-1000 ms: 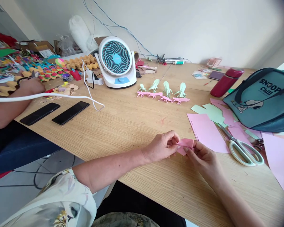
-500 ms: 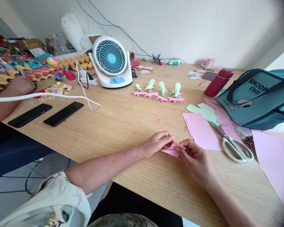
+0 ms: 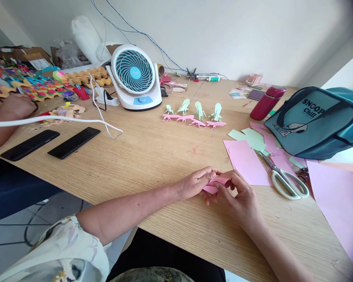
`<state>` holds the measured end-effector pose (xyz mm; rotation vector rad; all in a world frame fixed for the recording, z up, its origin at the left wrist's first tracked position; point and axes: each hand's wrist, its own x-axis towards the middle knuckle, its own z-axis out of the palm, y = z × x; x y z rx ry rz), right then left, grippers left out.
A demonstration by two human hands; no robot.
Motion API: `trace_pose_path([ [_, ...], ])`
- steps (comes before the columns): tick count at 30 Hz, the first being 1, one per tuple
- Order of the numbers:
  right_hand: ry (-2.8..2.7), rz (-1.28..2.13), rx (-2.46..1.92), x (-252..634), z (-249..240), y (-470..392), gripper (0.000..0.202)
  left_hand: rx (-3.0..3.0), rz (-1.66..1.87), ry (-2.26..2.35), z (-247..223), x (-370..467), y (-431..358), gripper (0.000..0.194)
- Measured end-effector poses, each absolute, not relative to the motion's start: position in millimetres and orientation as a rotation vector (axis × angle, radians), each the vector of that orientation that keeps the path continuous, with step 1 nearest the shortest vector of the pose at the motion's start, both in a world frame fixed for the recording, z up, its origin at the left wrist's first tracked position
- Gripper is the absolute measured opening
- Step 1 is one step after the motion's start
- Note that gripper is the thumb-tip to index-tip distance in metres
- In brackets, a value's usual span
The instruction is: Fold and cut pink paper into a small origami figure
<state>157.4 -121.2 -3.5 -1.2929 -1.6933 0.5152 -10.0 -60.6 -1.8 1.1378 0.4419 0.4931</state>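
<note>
A small folded piece of pink paper [image 3: 211, 188] is held between my two hands, just above the table's front part. My left hand [image 3: 200, 182] grips its left side, with some fingers curled underneath. With thumb and fingertips, my right hand [image 3: 238, 192] pinches the right side of the same paper. Part of the paper is hidden behind the fingers. Beyond my hands stand several folded pink paper figures [image 3: 198, 122] in a row, with several pale green paper figures [image 3: 216, 112] behind them. Flat pink sheets [image 3: 247, 162] lie to the right of my right hand.
Scissors [image 3: 285, 180] rest at the right beside green paper scraps [image 3: 253, 138]. A red flask [image 3: 267, 103] and a teal bag [image 3: 314, 121] stand behind. A fan [image 3: 135, 74], two phones [image 3: 73, 143] and a white cable [image 3: 61, 117] are leftward; another person's hand [image 3: 17, 105] is far left.
My left hand has shifted round the paper, its fingers now under it and its thumb on top. The right hand still pinches the paper. The whole view has moved slightly.
</note>
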Motion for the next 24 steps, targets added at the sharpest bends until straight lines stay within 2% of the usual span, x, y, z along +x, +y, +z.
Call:
trace_pose_path([
  [11,-1.638,0.473,-1.26,154.3,8.0,-124.2,0.01,1.19,0.413,0.425,5.4,-10.6,-60.2,0.051],
  [19,-1.599,0.476,-1.26,152.5,13.8,-125.3,0.024,1.138,0.387,0.412,1.8,-11.1,-61.7,0.054],
  [24,-1.564,0.533,-1.299,153.1,13.6,-125.4,0.015,1.158,0.34,0.428,5.0,-11.6,-62.2,0.057],
])
